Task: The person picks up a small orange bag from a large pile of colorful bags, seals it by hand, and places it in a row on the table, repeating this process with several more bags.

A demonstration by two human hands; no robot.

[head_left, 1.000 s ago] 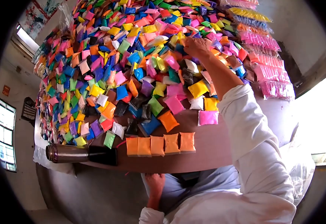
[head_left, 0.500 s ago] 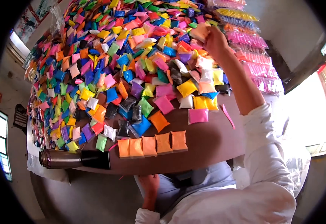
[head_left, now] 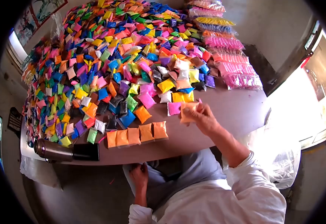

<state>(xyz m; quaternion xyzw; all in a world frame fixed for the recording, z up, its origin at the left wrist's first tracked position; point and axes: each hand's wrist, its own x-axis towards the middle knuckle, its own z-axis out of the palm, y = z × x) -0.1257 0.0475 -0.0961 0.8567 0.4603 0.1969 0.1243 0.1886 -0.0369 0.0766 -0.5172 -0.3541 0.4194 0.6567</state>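
Observation:
My right hand [head_left: 206, 120] is closed on a pale orange packet [head_left: 187, 113], pinched between thumb and fingers above the table. Left of it, several orange packets [head_left: 134, 136] stand in a neat row near the table's front edge. A pink packet [head_left: 173, 108] lies just behind the held one, beside yellow packets [head_left: 183, 97]. The tip of a thin pink stick [head_left: 200, 100] shows behind my right hand, which hides the rest. Below the table edge, my left hand [head_left: 138, 175] rests on my thigh, its fingers curled with nothing visible in them.
A large heap of small coloured packets [head_left: 107, 56] covers the table's back and left. Stacked bags of pink, yellow and blue packets [head_left: 233, 69] line the back right. A metal flask [head_left: 53, 150] and a dark phone [head_left: 86, 152] lie at the front left edge of the brown table [head_left: 241, 100].
My right hand has come back from the heap toward the front of the table, carrying the orange packet. The camera view has shifted. My left hand stays on my thigh.

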